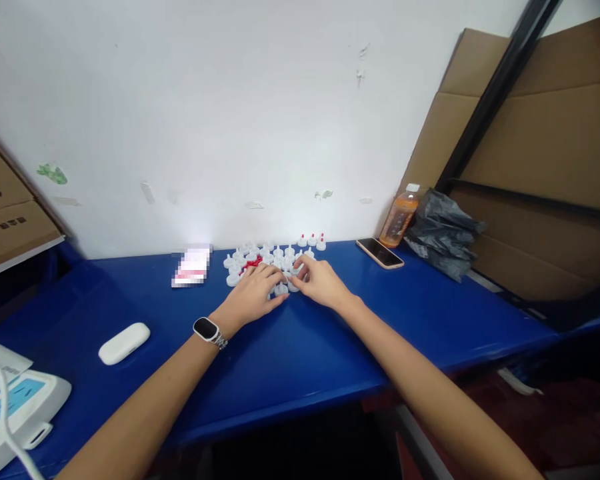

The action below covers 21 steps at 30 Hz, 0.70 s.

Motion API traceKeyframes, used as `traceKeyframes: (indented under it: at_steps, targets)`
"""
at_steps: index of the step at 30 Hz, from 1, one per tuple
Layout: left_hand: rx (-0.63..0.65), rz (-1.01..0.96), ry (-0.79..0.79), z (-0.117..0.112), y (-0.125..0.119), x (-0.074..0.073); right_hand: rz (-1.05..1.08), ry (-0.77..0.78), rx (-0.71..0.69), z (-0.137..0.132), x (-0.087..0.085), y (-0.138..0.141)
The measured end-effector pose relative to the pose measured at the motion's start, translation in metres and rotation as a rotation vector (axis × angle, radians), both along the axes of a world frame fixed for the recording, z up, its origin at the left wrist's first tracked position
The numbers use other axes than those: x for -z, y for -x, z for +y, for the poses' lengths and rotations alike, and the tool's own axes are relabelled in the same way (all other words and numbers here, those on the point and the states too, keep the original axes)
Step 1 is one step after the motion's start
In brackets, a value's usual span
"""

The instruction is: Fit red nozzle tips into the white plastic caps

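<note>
My left hand (254, 291) reaches over a cluster of white nozzle caps (233, 280), its fingers stretched forward and its thumb apart. One white nozzle cap (281, 289) shows between that thumb and the fingers, but I see no clear grip on it. Beside it, my right hand (324, 280) has thumb and index finger curled around a white nozzle cap (295, 271), partly hidden by the fingers. Small red tips (254, 263) lie among the caps, just beyond my left fingers. Several white caps fitted with red tips (313, 240) stand upright by the wall, behind my right hand.
On the blue table (300, 360) lie a phone (380, 253) and a white case (125, 343). An orange drink bottle (400, 217) and a black plastic bag (443, 230) stand back right. A blurred packet (192, 265) lies left; a white device (23, 407) with a cable is front left.
</note>
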State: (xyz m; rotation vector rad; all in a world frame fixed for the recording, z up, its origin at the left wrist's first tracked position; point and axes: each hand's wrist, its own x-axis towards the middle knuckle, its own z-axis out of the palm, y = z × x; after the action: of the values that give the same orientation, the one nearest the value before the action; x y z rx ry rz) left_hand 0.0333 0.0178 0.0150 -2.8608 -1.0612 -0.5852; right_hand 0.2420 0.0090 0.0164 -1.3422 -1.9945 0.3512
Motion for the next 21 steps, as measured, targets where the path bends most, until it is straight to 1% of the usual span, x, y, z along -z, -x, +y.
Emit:
traceKeyframes:
  at_steps: [2, 3, 6, 8, 11, 14, 16, 18, 21]
  targets:
    - [-0.012, -0.040, -0.018, -0.001, 0.000, -0.002, 0.073, -0.013, 0.032, 0.006, -0.002, -0.011]
    - [-0.017, -0.065, -0.028, -0.001, -0.001, -0.003, 0.103, -0.019, 0.078, 0.011, -0.002, -0.020]
    - [-0.030, -0.132, -0.044, 0.004, -0.010, -0.006, 0.128, 0.001, 0.289, 0.037, 0.002, -0.052]
    - [-0.030, -0.146, -0.043, 0.011, -0.023, -0.010, 0.075, 0.047, 0.394, 0.058, 0.007, -0.073]
    - [-0.018, -0.135, -0.033, 0.026, -0.049, -0.014, 0.001, 0.096, 0.475, 0.090, 0.015, -0.090]
    - [-0.013, -0.139, -0.022, 0.038, -0.073, -0.016, -0.012, 0.106, 0.503, 0.114, 0.021, -0.091]
    - [-0.015, -0.147, -0.012, 0.042, -0.082, -0.015, -0.002, 0.103, 0.499, 0.124, 0.023, -0.087]
    - [-0.016, -0.151, 0.002, 0.042, -0.086, -0.013, 0.006, 0.097, 0.483, 0.128, 0.025, -0.083]
    - [-0.012, -0.177, 0.032, 0.039, -0.083, -0.012, 0.006, 0.078, 0.461, 0.124, 0.026, -0.078]
